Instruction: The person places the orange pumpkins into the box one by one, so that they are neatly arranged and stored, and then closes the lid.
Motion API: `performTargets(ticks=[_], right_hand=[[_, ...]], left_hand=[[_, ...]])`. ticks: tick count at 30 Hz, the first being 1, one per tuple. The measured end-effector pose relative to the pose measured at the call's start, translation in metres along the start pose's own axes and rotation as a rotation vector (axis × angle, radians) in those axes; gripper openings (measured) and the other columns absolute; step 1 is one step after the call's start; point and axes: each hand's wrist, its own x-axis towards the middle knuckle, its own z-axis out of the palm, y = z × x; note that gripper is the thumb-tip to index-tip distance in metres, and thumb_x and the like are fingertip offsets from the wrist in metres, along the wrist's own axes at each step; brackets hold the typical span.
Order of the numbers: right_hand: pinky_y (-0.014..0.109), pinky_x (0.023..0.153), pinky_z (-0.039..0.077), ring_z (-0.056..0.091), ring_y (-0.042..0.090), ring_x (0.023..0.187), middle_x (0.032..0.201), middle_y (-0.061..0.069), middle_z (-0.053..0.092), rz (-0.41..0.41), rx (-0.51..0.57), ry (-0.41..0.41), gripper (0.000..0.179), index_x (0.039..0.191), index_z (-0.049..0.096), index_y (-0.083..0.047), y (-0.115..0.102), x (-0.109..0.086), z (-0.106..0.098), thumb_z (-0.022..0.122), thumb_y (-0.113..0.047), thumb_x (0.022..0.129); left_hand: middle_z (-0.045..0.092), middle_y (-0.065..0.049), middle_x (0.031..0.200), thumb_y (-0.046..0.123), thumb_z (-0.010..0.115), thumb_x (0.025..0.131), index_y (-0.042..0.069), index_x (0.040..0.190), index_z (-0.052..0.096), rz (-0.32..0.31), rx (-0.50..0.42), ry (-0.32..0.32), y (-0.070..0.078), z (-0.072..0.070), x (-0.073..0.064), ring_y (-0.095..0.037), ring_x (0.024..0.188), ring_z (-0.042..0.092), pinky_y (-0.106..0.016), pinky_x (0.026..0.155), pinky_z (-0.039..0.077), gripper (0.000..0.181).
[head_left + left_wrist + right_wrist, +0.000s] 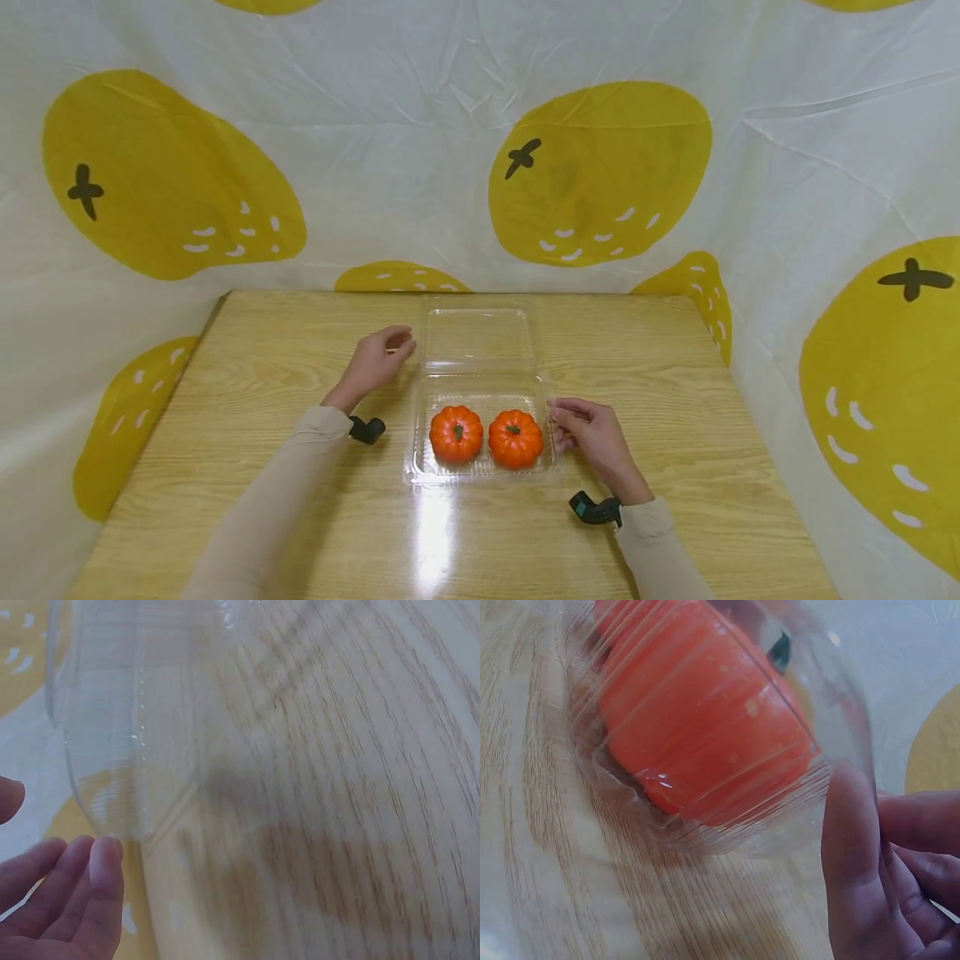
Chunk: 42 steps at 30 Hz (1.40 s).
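"Just left of the clear lid [480,337], what is there?"

"The left hand [373,358]. Its fingers are softly bent, with a gap between thumb and fingertips, and they hold nothing. They come close to the lid's edge; whether they touch it, I cannot tell."

"And to the right of those fingers?"

"The lid itself, open, on the far side of a clear plastic container [482,479]. The two are joined along one edge. The container sits on the wood-grain counter [495,542], nearer the person than the left fingers."

"Does it hold anything?"

"Two orange pumpkins with green stems, side by side. The left pumpkin [456,446] is between the two hands, nearer the person than the left fingers. The right pumpkin [516,446] is just left of the right hand's fingers, behind the see-through wall."

"How is the right hand [596,433] placed?"

"At the container's right side, thumb and forefinger almost together, pinching its rim between them; the other fingers bend loosely."

"Beyond both hands' fingers?"

"A white cloth [405,167] printed with big yellow fruit."
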Motion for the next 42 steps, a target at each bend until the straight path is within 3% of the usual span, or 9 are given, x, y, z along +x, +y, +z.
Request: performTargets(ticks=[5, 9, 15, 20, 24, 36, 42], right_hand=[[0.026, 0.061, 0.062, 0.065, 0.010, 0.065, 0.096, 0.011, 0.077, 0.005, 0.010, 0.010, 0.035, 0.132, 0.065, 0.006, 0.000, 0.000, 0.000, 0.066, -0.011, 0.102], [0.025, 0.060, 0.062, 0.065, 0.010, 0.065, 0.093, 0.008, 0.077, 0.007, 0.021, 0.011, 0.035, 0.131, 0.065, 0.007, 0.000, -0.001, 0.000, 0.066, -0.011, 0.101], [0.025, 0.060, 0.062, 0.065, 0.010, 0.065, 0.090, 0.003, 0.076, 0.003, 0.022, 0.010, 0.036, 0.131, 0.065, 0.007, 0.002, 0.000, -0.001, 0.067, -0.012, 0.101], [0.025, 0.060, 0.062, 0.065, 0.010, 0.065, 0.089, 0.003, 0.076, 0.000, 0.025, 0.005, 0.036, 0.131, 0.065, 0.008, 0.004, 0.001, -0.001, 0.067, -0.012, 0.100], [0.025, 0.060, 0.061, 0.065, 0.010, 0.065, 0.092, 0.005, 0.077, -0.001, 0.020, 0.002, 0.037, 0.131, 0.065, 0.008, 0.003, 0.000, -0.001, 0.067, -0.012, 0.101], [0.025, 0.061, 0.062, 0.065, 0.009, 0.066, 0.097, 0.011, 0.077, -0.011, 0.019, -0.016, 0.040, 0.133, 0.062, 0.010, 0.000, -0.002, -0.001, 0.067, -0.013, 0.101], [0.025, 0.061, 0.062, 0.065, 0.009, 0.066, 0.093, 0.008, 0.077, -0.015, 0.017, -0.005, 0.038, 0.132, 0.063, 0.010, 0.002, -0.002, 0.000, 0.067, -0.013, 0.101]], left_hand=[[0.065, -0.022, 0.141, 0.037, 0.050, 0.108, 0.001, 0.149, 0.052, -0.039, -0.024, -0.023, -0.005, 0.002, 0.004, -0.040, 0.126, 0.066, -0.052, 0.103, 0.057, 0.054], [0.065, -0.022, 0.141, 0.040, 0.047, 0.109, 0.001, 0.150, 0.051, -0.058, -0.029, -0.041, -0.010, 0.004, 0.007, -0.036, 0.116, 0.070, -0.047, 0.094, 0.059, 0.056], [0.070, -0.020, 0.130, 0.041, 0.044, 0.110, 0.003, 0.147, 0.056, -0.089, -0.046, -0.052, -0.013, 0.008, 0.014, -0.030, 0.107, 0.070, -0.036, 0.087, 0.058, 0.054], [0.073, -0.018, 0.112, 0.037, 0.043, 0.111, 0.000, 0.124, 0.069, -0.096, -0.131, -0.055, -0.015, 0.015, 0.019, -0.025, 0.099, 0.069, -0.030, 0.086, 0.055, 0.047], [0.072, -0.018, 0.103, 0.032, 0.042, 0.112, -0.002, 0.111, 0.069, -0.106, -0.219, -0.069, -0.018, 0.018, 0.022, -0.020, 0.090, 0.069, -0.026, 0.082, 0.058, 0.044], [0.065, -0.029, 0.128, 0.024, 0.037, 0.112, -0.010, 0.145, 0.049, -0.225, -0.468, -0.125, -0.023, 0.016, 0.033, -0.019, 0.104, 0.070, -0.027, 0.092, 0.062, 0.048], [0.064, -0.024, 0.131, 0.028, 0.038, 0.113, -0.009, 0.140, 0.053, -0.251, -0.490, -0.157, -0.024, 0.018, 0.037, -0.018, 0.108, 0.069, -0.025, 0.095, 0.061, 0.048]])
